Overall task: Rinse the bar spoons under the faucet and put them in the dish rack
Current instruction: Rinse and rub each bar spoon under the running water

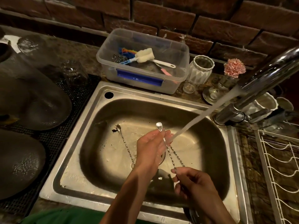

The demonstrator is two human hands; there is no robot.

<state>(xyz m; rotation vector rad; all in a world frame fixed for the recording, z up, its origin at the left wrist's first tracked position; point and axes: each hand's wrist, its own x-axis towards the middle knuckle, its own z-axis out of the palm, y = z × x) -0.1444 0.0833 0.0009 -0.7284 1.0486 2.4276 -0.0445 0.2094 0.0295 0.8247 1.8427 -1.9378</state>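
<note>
Over sink (90, 110) | step: rinsing | right hand (192, 183) pinches two bar spoons (174, 156), left hand (152, 146) rubs bowls under stream (202, 117) | next: dish rack (275, 159); third spoon (125, 143) remains.

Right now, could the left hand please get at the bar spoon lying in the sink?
Probably not yet: the left hand is holding spoons under the water, though nothing covers the loose bar spoon beside it.

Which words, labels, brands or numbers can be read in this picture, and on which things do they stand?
None can be read.
Faint stamped marks on the stainless steel sink rim: too blurred to read.
Blue strip on the clear plastic storage box: no text shows.
</note>
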